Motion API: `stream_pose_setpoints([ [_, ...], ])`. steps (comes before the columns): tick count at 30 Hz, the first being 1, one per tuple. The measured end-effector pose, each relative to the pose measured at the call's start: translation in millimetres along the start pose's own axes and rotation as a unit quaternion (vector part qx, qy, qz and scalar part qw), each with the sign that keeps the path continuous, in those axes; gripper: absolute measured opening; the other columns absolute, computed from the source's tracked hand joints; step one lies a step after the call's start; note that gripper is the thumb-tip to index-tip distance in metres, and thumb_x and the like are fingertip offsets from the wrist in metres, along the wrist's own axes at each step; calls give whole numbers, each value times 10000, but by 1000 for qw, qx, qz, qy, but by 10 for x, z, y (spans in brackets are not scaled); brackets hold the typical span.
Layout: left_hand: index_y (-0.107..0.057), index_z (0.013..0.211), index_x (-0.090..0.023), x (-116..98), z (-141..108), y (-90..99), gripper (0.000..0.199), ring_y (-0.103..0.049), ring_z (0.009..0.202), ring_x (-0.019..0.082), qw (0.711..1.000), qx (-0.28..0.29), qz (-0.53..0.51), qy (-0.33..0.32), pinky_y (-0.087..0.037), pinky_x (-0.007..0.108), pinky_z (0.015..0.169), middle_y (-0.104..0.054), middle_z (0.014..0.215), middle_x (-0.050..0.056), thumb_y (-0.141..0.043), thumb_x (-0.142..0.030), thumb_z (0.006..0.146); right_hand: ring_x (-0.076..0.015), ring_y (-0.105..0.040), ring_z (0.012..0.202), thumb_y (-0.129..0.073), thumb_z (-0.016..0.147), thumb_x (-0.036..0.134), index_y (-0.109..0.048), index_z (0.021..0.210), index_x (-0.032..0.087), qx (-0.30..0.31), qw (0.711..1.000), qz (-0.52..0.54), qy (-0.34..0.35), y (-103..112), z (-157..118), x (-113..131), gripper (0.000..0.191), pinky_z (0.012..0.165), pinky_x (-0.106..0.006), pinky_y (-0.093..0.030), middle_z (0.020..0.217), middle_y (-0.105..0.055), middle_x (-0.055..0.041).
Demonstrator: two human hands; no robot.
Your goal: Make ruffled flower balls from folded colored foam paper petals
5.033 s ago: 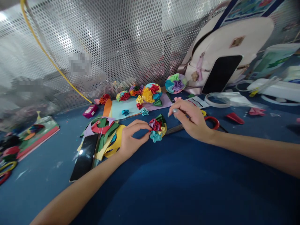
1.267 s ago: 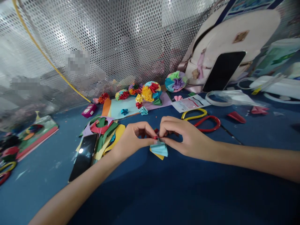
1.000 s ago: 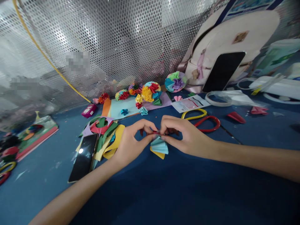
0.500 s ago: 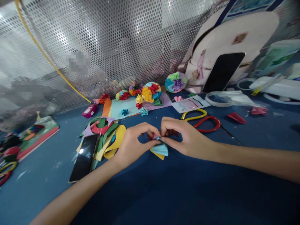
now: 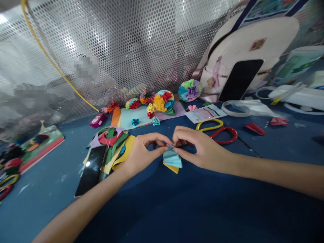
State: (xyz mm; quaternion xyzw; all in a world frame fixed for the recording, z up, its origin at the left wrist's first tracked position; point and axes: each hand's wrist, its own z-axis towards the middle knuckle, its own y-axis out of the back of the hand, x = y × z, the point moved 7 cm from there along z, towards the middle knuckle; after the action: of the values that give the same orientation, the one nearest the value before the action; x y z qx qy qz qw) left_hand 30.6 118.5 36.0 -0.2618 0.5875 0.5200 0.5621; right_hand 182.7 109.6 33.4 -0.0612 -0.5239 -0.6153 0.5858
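Between my two hands is a small bundle of pleated paper (image 5: 172, 158), light blue in front with a yellow piece below and a bit of pink at the top. My left hand (image 5: 148, 150) pinches its gathered top from the left, thumb and forefinger closed. From the right, my right hand (image 5: 197, 146) pinches the same gathered end. The fanned lower edges hang below the fingertips. Just beyond my right hand lie scissors with yellow and red handles (image 5: 224, 135).
Paper scraps (image 5: 117, 145) and a phone (image 5: 91, 170) lie left of my hands. Behind are paper pompoms (image 5: 164, 100) on coloured sheets, by a perforated metal panel (image 5: 121, 44). A white backpack (image 5: 253, 40) with a phone (image 5: 240, 79) against it stands at the back right.
My fingertips have drawn slightly apart at the gathered end, so more of the light blue paper's top shows. My left hand has shifted a little left.
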Motion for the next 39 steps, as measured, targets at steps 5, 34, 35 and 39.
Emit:
stream_pose_setpoints([
  [5, -808, 854, -170, -16, -17, 5, 85, -627, 669, 125, 1000, -14, 21, -3, -444, 257, 650, -746, 722, 16, -772, -140, 783, -142, -531, 761, -737, 875, 226, -576, 811, 219, 4, 1000, -14, -24, 13, 19, -57, 173, 656, -273, -394, 856, -578, 13],
  [34, -782, 880, -175, -90, -59, -24, 132, -616, 693, 133, 995, -31, 80, -45, -442, 266, 656, -722, 747, 19, -665, -131, 838, -143, -536, 747, -639, 928, 230, -572, 847, 222, 14, 999, 12, -29, 8, 7, -39, 105, 659, -274, -406, 871, -592, -2],
  [35, -784, 878, -177, -93, -54, -17, 122, -619, 689, 134, 995, -33, 78, -46, -443, 265, 651, -725, 741, 19, -677, -135, 837, -147, -544, 756, -639, 932, 239, -579, 858, 222, 11, 1000, 4, -25, 15, 6, -34, 98, 662, -277, -410, 884, -599, -8],
  [39, -782, 890, -171, -98, -32, 3, 92, -632, 665, 136, 997, -24, 54, -42, -462, 262, 645, -714, 684, 11, -728, -149, 820, -152, -562, 764, -652, 944, 253, -574, 842, 224, -7, 999, -31, -5, 41, 1, -18, 132, 658, -276, -406, 898, -610, -16],
])
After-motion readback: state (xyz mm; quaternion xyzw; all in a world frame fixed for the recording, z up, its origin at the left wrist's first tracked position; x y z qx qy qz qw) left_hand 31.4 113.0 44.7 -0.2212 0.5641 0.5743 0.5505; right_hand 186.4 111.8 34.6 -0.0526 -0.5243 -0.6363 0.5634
